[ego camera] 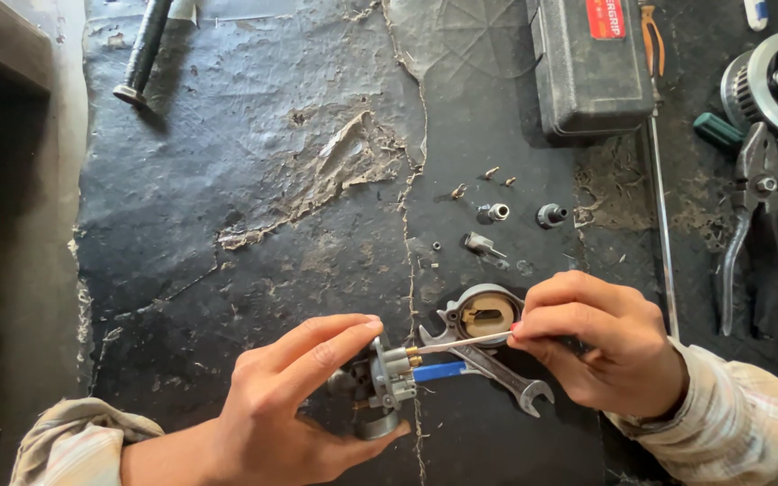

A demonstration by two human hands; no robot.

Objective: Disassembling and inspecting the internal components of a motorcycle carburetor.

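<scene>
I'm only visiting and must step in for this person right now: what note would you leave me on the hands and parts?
Left hand grips the small metal carburettor body.
Right hand holds a thin screwdriver, tip at the body's brass fitting.
Round cover and spanner lie beneath the screwdriver; small loose fittings sit further up the black mat.
Done: cover off.
Left: cannot tell.
</scene>
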